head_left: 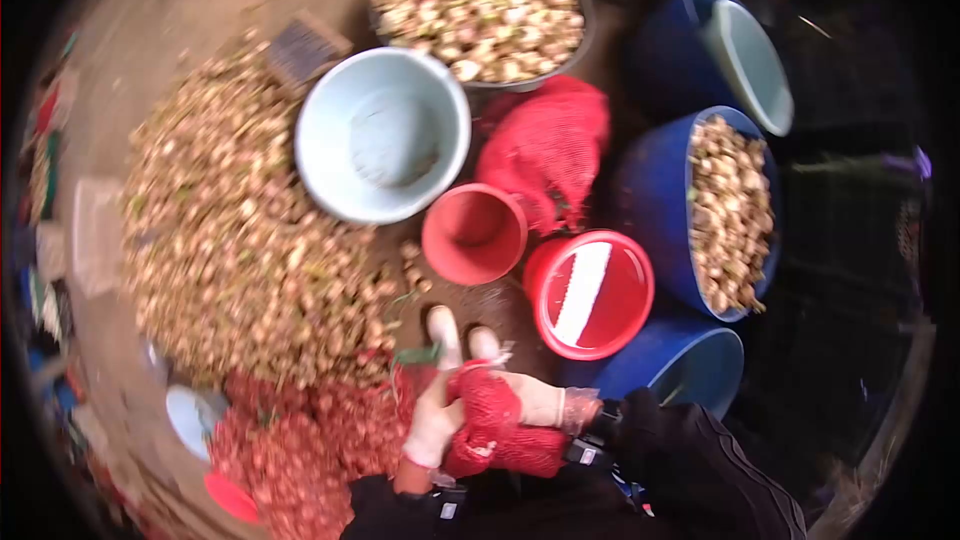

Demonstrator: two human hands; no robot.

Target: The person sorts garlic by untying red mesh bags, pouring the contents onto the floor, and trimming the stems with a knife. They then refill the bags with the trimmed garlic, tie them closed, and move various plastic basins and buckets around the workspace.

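My left hand (pixel 433 424), in a whitish glove, is closed on bunched red mesh bags (pixel 490 406) in front of my body. My right hand (pixel 534 398), also gloved, grips the same mesh from the other side; its fingertips are partly hidden by the folds. One part of the mesh hangs down below my hands. Just beyond them show the white toes of my footwear (pixel 443 330). At the left, close to my left hand, lie filled red mesh sacks (pixel 300 450) of bulbs.
A large heap of onion-like bulbs (pixel 250 240) covers the floor at left. Ahead stand a pale blue basin (pixel 383 202), a red bucket (pixel 475 265), a red tub of liquid (pixel 620 310) and a red mesh sack (pixel 550 150). Blue barrels (pixel 650 190) line the right.
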